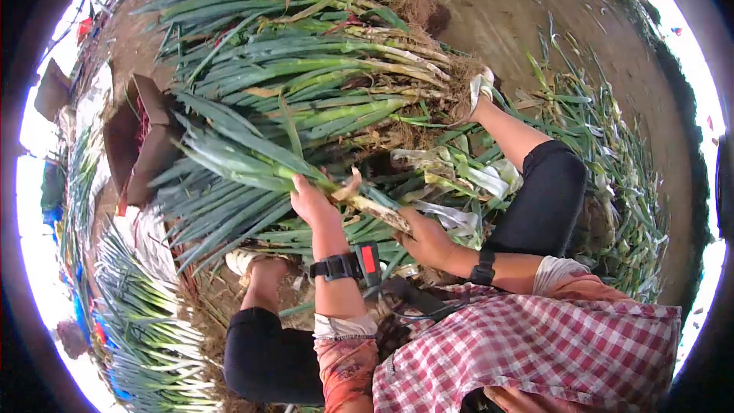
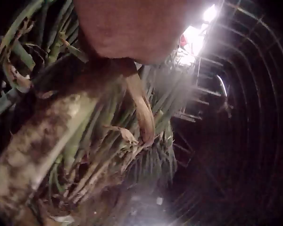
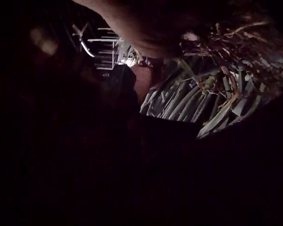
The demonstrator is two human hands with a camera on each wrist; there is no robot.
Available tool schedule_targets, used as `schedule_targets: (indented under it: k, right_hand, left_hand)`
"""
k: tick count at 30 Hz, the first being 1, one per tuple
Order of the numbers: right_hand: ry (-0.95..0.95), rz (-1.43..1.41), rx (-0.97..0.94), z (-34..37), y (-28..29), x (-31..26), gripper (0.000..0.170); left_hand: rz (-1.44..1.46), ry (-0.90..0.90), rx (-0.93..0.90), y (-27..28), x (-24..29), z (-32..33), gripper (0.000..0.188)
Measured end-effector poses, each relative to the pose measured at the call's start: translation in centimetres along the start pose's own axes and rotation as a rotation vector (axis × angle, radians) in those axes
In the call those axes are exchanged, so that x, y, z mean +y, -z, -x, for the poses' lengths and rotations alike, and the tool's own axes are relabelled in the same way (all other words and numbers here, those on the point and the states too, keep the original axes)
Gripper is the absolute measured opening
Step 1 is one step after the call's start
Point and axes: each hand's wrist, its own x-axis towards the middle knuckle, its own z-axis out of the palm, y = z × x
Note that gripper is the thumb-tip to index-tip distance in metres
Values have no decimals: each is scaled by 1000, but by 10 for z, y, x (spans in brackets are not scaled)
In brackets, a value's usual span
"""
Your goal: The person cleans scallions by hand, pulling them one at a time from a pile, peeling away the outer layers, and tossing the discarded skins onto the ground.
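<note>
In the head view my left hand (image 1: 315, 203) grips a large green onion (image 1: 378, 210) partway along its stalk, its long green leaves fanning to the upper left. My right hand (image 1: 428, 239) holds the same onion at its root end. A dry peeling strip (image 1: 349, 183) of outer leaf curls off the stalk between the hands. Dirt speckles the pale stem (image 2: 42, 146) in the left wrist view, close below the left hand (image 2: 132, 28). The right wrist view is mostly dark; the right hand (image 3: 141, 28) shows at its top beside tangled roots (image 3: 245, 52).
Rows of untrimmed green onions (image 1: 329, 61) lie ahead, roots to the right. Stripped leaves (image 1: 604, 153) are heaped at the right, some white peelings (image 1: 489, 176) between the legs. Cleaned onions (image 1: 153, 321) lie at the lower left, and an open cardboard box (image 1: 138, 138) stands at the left.
</note>
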Motion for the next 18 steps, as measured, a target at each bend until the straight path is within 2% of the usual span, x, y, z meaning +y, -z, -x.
schedule_targets:
  k: [1,2,5,7,9,10,11,12,13,14,15,17,18]
  right_hand:
    - [4,7,-18,0,-2,-6,36]
    - [0,20,-37,-2,-5,-12,36]
    - [-5,-27,-62,-9,-8,-27,35]
    - [-14,-95,-50,-8,-12,-34,35]
    - [-26,-86,-77,-18,-14,-42,29]
    - [-117,-347,-190,-25,-19,-44,25]
    - [-200,-605,-300,-35,-21,-48,22]
    - [-495,-890,-403,-42,-10,-65,14]
    - [-533,-1035,-430,-56,-6,-63,18]
    - [-535,-1121,-421,-67,3,-66,18]
    - [-527,-1203,-412,-77,14,-70,18]
    - [-543,-1287,-450,-80,23,-69,21]
    - [-505,-1170,-455,-77,24,-66,23]
  left_hand:
    - [72,-58,26,-4,6,3,31]
    - [43,7,62,-3,13,-2,31]
    - [132,43,47,2,31,-7,30]
    - [110,18,111,5,36,-1,31]
    - [257,310,15,9,39,7,33]
    - [59,259,14,7,27,22,35]
    - [141,343,-159,20,2,24,31]
    - [-169,362,-215,40,-29,23,28]
    - [-142,551,-265,63,-47,41,24]
    - [110,586,-467,90,-92,43,29]
    - [84,632,-451,116,-127,36,33]
    - [34,725,-418,121,-131,60,41]
    - [-220,593,-384,118,-118,45,40]
